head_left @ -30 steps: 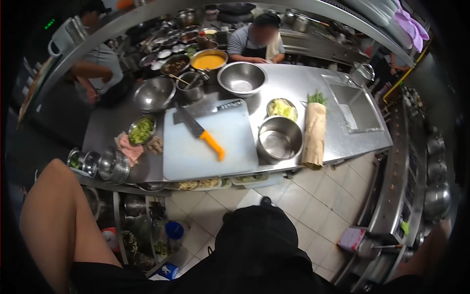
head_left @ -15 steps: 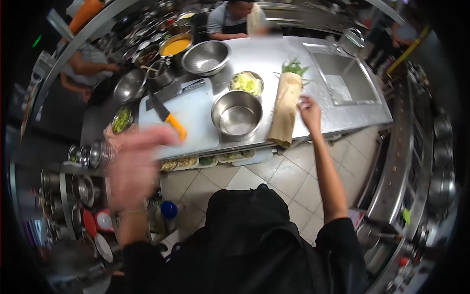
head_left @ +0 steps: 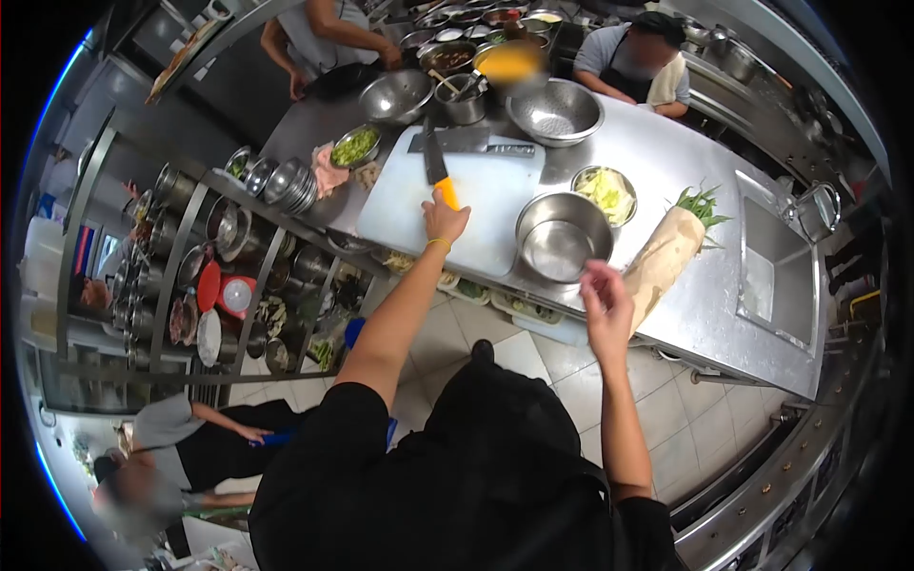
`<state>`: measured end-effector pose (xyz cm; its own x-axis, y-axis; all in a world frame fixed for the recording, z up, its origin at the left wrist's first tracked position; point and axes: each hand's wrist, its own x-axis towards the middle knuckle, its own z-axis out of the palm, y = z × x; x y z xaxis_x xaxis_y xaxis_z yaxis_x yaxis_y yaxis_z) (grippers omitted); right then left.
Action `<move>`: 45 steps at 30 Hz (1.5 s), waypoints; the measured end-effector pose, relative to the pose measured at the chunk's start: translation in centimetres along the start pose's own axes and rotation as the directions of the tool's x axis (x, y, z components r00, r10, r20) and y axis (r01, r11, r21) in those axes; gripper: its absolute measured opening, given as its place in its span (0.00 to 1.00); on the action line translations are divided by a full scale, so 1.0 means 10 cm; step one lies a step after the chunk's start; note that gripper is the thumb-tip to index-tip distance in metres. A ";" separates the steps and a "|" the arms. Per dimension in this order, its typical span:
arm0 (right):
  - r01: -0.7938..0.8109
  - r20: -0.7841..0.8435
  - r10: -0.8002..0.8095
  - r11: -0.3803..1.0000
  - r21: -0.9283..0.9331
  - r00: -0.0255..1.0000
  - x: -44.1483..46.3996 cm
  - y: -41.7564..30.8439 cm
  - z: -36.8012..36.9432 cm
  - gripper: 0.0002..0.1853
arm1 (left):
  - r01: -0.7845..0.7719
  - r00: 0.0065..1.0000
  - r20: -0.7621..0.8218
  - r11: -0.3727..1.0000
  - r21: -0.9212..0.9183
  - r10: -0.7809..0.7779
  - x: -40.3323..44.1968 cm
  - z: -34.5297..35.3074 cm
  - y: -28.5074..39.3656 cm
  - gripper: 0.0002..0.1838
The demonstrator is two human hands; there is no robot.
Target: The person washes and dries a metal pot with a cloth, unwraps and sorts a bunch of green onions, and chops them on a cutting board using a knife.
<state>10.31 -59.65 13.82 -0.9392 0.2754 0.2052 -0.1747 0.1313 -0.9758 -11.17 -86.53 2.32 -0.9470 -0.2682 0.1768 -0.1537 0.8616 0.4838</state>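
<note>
My left hand (head_left: 445, 222) is at the butt of a knife (head_left: 444, 190) with an orange handle, its fingers closed at the handle. The knife's dark blade lies flat on a white cutting board (head_left: 395, 205). Beyond it on the board is a wide cleaver-like blade (head_left: 452, 141). My right hand (head_left: 607, 303), fingers half bent and apart with nothing in them, hovers before the rim of a deep steel pot (head_left: 564, 236). Right of that hand lies a brown paper roll (head_left: 664, 257) with green leaves (head_left: 703, 205) sticking out. Behind the pot sits a bowl of pale chopped vegetable (head_left: 606, 195).
A perforated steel colander (head_left: 555, 109) and a steel bowl (head_left: 396, 96) stand at the back. A bowl of chopped greens (head_left: 355, 146) is left of the board. A sink (head_left: 781, 271) is set into the right end. Co-workers stand behind the counter and at lower left.
My left hand has come down from above the board's near left corner to the knife handle. My right hand has left the paper roll's side and moved toward the pot. The view has swung left.
</note>
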 end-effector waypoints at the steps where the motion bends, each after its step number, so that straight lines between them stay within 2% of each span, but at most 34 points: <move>1: -0.032 0.018 0.031 0.998 0.055 0.999 -0.07 -0.05 0.01 0.14 | 0.095 0.995 0.040 0.995 -0.021 -0.094 0.09 0.08 0.05 0.39; 2: -0.067 0.039 0.063 0.992 0.108 0.997 -0.13 -0.09 0.03 0.14 | 0.192 0.978 0.087 0.981 -0.038 -0.188 0.17 0.17 0.09 0.42; 3: -0.055 0.038 0.051 0.994 0.095 0.998 -0.19 -0.15 0.04 0.14 | 0.201 0.974 0.109 0.979 -0.006 -0.199 0.20 0.17 0.12 0.43; 4: -0.088 0.094 0.082 0.994 0.064 0.992 -0.26 -0.21 0.01 0.16 | 0.194 0.977 0.106 0.979 -0.068 -0.186 0.27 0.29 0.00 0.42; 5: -0.118 0.126 0.105 0.989 0.095 0.986 -0.31 -0.27 -0.01 0.15 | 0.206 0.975 0.130 0.948 -0.244 -0.178 0.38 0.43 -0.21 0.40; 6: -0.152 0.150 0.132 0.980 0.129 0.980 -0.37 -0.30 -0.02 0.15 | 0.154 0.987 0.111 0.859 -0.488 -0.114 0.36 0.47 -0.37 0.35; 7: -0.171 0.188 0.142 0.974 0.147 0.972 -0.42 -0.28 -0.03 0.15 | 0.177 0.980 0.194 0.627 -0.759 -0.042 0.37 0.52 -0.60 0.28; 8: -0.184 0.204 0.149 0.969 0.166 0.968 -0.45 -0.24 -0.06 0.14 | 0.414 0.879 0.473 0.388 -0.823 0.065 0.26 0.17 -0.59 0.21; 9: -0.212 0.199 0.173 0.956 0.200 0.965 -0.46 -0.22 -0.06 0.14 | 0.520 0.808 0.567 0.260 -0.814 0.161 0.09 -0.13 -0.55 0.16; 10: -0.238 0.195 0.193 0.940 0.243 0.962 -0.47 -0.19 -0.04 0.15 | 0.534 0.779 0.589 0.268 -0.802 0.212 -0.24 -0.59 -0.31 0.20; 12: -0.225 0.245 0.160 0.937 0.268 0.956 -0.50 -0.07 -0.03 0.17 | 0.339 0.867 0.452 0.414 -0.845 0.212 -0.87 -1.08 0.08 0.36; 13: -0.217 0.202 0.163 0.933 0.288 0.966 -0.49 -0.09 -0.02 0.17 | 0.289 0.865 0.441 0.482 -0.827 0.239 -1.10 -1.22 0.16 0.39; 15: -0.137 0.204 0.068 0.929 0.345 0.977 -0.55 -0.14 0.00 0.25 | 0.181 0.794 0.462 0.572 -0.800 0.395 -1.58 -1.58 0.56 0.42; 17: -0.119 0.154 0.058 0.899 0.422 0.986 -0.58 -0.10 -0.03 0.28 | 0.064 0.739 0.454 0.618 -0.783 0.499 -1.93 -1.61 0.91 0.42; 18: -0.090 0.106 0.044 0.871 0.483 0.993 -0.59 -0.10 -0.06 0.32 | -0.177 0.723 0.383 0.690 -0.702 0.575 -2.07 -1.49 1.02 0.40; 19: -0.141 0.122 0.083 0.779 0.611 0.989 -0.63 -0.18 -0.18 0.33 | -0.315 0.677 0.366 0.702 -0.639 0.638 -2.25 -1.47 1.24 0.37; 20: -0.054 -0.012 0.082 0.749 0.661 0.997 -0.68 -0.20 -0.24 0.31 | -0.422 0.602 0.376 0.680 -0.600 0.705 -2.38 -1.38 1.39 0.37; 21: -0.080 -0.127 0.202 0.777 0.625 0.971 -0.73 -0.14 -0.34 0.29 | -0.527 0.515 0.387 0.639 -0.561 0.765 -2.50 -1.30 1.54 0.36; 22: -0.061 -0.269 0.285 0.782 0.620 0.920 -0.79 -0.08 -0.47 0.22 | -0.538 0.454 0.339 0.557 -0.633 0.824 -2.64 -1.25 1.72 0.35; 23: -0.018 -0.379 0.291 0.812 0.584 0.878 -0.87 0.03 -0.62 0.14 | -0.558 0.329 0.311 0.450 -0.698 0.891 -2.71 -1.14 1.81 0.39; 24: 0.080 -0.408 0.275 0.740 0.667 0.871 -0.91 0.05 -0.80 0.09 | -0.448 0.232 0.354 0.423 -0.788 0.906 -2.74 -1.12 1.95 0.36; 25: 0.089 -0.483 0.359 0.723 0.685 0.799 -0.97 0.05 -0.96 0.09 | -0.397 0.067 0.573 0.549 -0.736 0.817 -2.64 -1.12 2.12 0.29; 26: 0.053 -0.506 0.414 0.733 0.678 0.757 -1.09 0.13 -1.14 0.09 | -0.368 -0.111 0.743 0.667 -0.648 0.660 -2.50 -1.07 2.29 0.23; 28: 0.028 -0.580 0.410 0.800 0.599 0.704 -1.36 0.35 -1.43 0.10 | -0.470 0.003 0.654 0.578 -0.667 0.757 -2.20 -0.64 2.54 0.12; 29: 0.002 -0.608 0.410 0.828 0.561 0.680 -1.49 0.40 -1.51 0.10 | -0.511 0.119 0.527 0.507 -0.694 0.841 -2.02 -0.28 2.66 0.09; 31: -0.029 -0.648 0.401 0.862 0.505 0.647 -1.65 0.35 -1.61 0.10 | -0.701 0.146 0.461 0.420 -0.577 0.876 -1.63 0.33 3.05 0.08; 32: -0.089 -0.636 0.416 0.873 0.480 0.649 -1.73 0.29 -1.63 0.12 | -0.794 0.130 0.403 0.338 -0.504 0.906 -1.49 0.59 3.18 0.07; 33: -0.146 -0.628 0.433 0.878 0.455 0.647 -1.78 0.23 -1.64 0.15 | -0.868 0.052 0.436 0.256 -0.425 0.898 -1.37 0.85 3.28 0.05; 36: -0.175 -0.641 0.411 0.899 0.401 0.648 -1.88 0.11 -1.59 0.15 | -0.877 -0.061 0.528 0.207 -0.433 0.847 -1.32 1.09 3.40 0.04; 41: -0.209 -0.689 0.423 0.903 0.376 0.589 -1.85 0.21 -1.37 0.11 | -0.887 -0.097 0.515 0.160 -0.432 0.852 -1.36 1.26 3.44 0.03; 43: -0.229 -0.676 0.435 0.898 0.377 0.595 -1.77 0.24 -1.31 0.10 | -0.894 -0.105 0.528 0.153 -0.421 0.842 -1.37 1.25 3.45 0.03; 45: -0.248 -0.651 0.459 0.885 0.394 0.605 -1.67 0.29 -1.27 0.10 | -0.938 -0.148 0.557 0.064 -0.342 0.817 -1.39 1.19 3.48 0.02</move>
<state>29.22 -51.81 8.57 -0.4559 0.8465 -0.2749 -0.0381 -0.3271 -0.9442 -6.71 -47.69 6.44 -0.1430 0.9838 -0.1083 0.9746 0.1590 0.1580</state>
